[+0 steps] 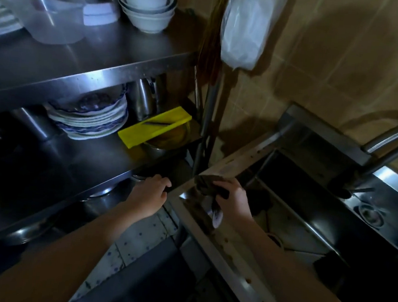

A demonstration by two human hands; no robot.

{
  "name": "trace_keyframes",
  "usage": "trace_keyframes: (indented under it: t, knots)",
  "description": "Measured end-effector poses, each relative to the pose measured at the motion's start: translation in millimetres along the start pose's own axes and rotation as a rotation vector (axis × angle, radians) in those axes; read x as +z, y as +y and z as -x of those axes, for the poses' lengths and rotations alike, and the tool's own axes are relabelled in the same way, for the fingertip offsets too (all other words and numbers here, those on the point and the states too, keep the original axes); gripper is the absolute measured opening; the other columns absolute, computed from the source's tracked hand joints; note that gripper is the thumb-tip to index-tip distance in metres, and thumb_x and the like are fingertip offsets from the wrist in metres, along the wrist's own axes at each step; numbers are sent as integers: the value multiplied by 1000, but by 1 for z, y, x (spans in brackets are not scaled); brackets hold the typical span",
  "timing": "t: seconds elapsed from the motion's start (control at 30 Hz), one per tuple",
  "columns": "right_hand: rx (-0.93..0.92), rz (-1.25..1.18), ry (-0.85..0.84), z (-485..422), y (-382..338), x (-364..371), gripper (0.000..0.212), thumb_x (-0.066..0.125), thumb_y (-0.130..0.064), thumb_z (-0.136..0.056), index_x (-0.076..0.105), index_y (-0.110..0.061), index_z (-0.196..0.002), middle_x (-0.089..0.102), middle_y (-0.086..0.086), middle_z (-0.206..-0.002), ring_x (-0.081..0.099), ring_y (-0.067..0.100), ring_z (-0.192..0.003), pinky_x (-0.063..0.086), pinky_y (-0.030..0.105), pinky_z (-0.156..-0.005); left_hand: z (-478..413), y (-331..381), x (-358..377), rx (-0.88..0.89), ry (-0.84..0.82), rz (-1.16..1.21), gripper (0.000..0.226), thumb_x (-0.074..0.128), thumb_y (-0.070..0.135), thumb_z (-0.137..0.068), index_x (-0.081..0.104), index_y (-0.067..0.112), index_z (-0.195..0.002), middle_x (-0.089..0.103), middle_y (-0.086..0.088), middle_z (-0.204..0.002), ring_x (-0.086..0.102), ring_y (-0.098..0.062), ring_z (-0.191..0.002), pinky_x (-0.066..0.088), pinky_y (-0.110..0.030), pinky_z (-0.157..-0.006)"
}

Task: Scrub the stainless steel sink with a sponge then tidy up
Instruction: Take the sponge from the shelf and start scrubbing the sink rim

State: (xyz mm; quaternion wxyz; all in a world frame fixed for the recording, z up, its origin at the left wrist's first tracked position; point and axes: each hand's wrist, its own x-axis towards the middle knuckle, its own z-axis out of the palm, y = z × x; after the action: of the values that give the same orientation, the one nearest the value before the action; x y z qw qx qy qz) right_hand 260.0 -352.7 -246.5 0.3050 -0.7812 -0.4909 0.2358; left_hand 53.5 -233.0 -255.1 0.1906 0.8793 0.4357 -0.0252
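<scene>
The stainless steel sink (229,257) fills the right half of the view, its flat rim running diagonally from centre to bottom. My right hand (233,198) presses a dark sponge or cloth (206,184) onto the far corner of that rim, fingers curled over it. My left hand (149,193) rests on the outer edge of the sink, just left of the corner, fingers bent over the edge. The basin is dark; a drain (369,215) shows at its right. The faucet (391,141) arches in from the right edge.
A steel shelf rack (84,73) stands to the left, with stacked bowls (145,6), a plastic container (55,20), plates (90,117), a yellow slicer (154,126) and pots. A plastic bag (247,27) hangs on the tiled wall. A speckled floor (142,239) shows below.
</scene>
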Motion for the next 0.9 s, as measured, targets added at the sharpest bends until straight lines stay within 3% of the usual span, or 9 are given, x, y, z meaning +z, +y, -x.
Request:
trace_keyframes:
  t: [0.2, 0.3, 0.4, 0.57, 0.9]
  knots:
    - [-62, 115, -156, -2, 12, 40, 43, 58, -1, -81, 63, -19, -120, 50, 0, -131, 43, 20, -124, 29, 21, -106, -6, -8, 19, -29, 18, 39, 31, 47, 26, -94, 49, 23, -125, 51, -3, -127, 54, -23, -111, 44, -38, -89]
    - [-105, 161, -196, 1, 19, 55, 35, 60, -14, -85, 64, -21, -119, 50, 2, -132, 44, 22, -123, 29, 19, -102, -8, -7, 29, -45, 20, 53, 36, 47, 28, -94, 47, 22, -130, 50, -3, -130, 52, -23, -115, 43, -39, -91]
    - [-108, 187, -209, 4, 27, 64, 40, 62, -34, -87, 59, -28, -127, 43, -1, -139, 40, 23, -124, 34, 26, -103, -9, -8, 38, -57, 45, 40, 37, 50, 31, -93, 49, 21, -129, 52, -2, -130, 50, -22, -118, 41, -37, -92]
    - [-128, 280, -245, -1, 31, 74, 40, 56, -39, -91, 53, -39, -130, 34, -7, -145, 33, 22, -123, 39, 35, -101, -8, -12, 47, -67, -6, 45, 39, 52, 42, -91, 55, 25, -126, 56, 0, -123, 53, -20, -114, 46, -38, -90]
    - [-193, 247, -6, -32, 37, 84, 36, 61, -25, -88, 60, -28, -125, 51, 8, -127, 47, 32, -107, 49, 41, -85, -7, -14, 57, -56, 94, 36, 39, 52, 40, -92, 55, 24, -127, 60, -2, -116, 55, -20, -107, 45, -33, -82]
